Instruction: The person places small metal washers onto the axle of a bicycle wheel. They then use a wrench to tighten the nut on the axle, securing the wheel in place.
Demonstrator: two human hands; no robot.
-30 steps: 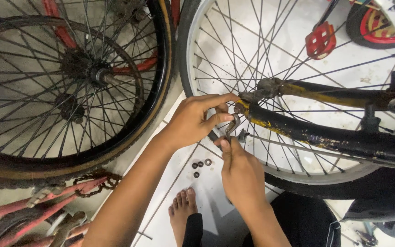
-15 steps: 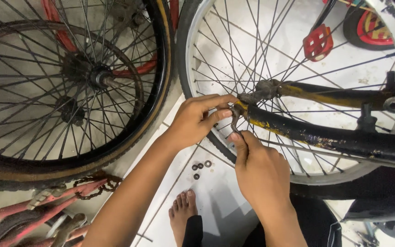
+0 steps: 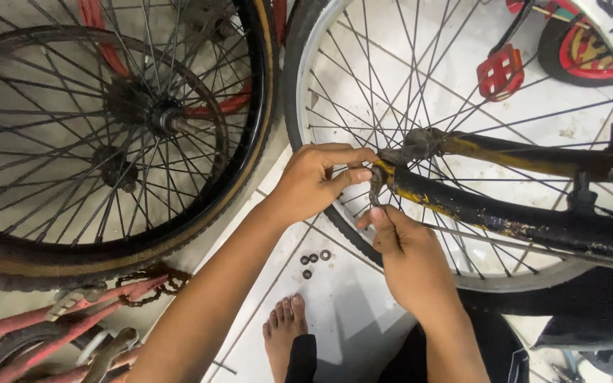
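- the left hand [image 3: 313,186] gripped the end of the bike frame arm [image 3: 505,216] at the wheel hub, thumb and forefinger pressed onto a small bent metal piece [image 3: 376,186] there.
- the right hand [image 3: 409,259] sat just below that piece, its fingers [image 3: 377,218] bunched together and pinching upward at its lower end; what exactly lay between them could not be told.
- compared with a second ago, the right hand had shifted slightly right and upward, closer under the frame end, while the left hand kept its hold in nearly the same place.
- that suggested the work at the axle was continuing, with the small part being worked rather than set down.
- a few small dark nuts or washers [image 3: 313,259] lay on the white tiled floor [image 3: 335,319], below and left of the right fingers.
- the silver-rimmed wheel [image 3: 306,106] stood behind both hands; a second black wheel [image 3: 257,142] leaned well to the left.
- a bare foot [image 3: 284,333] rested on the floor beneath the hands, and a red pedal [image 3: 499,72] showed above right.
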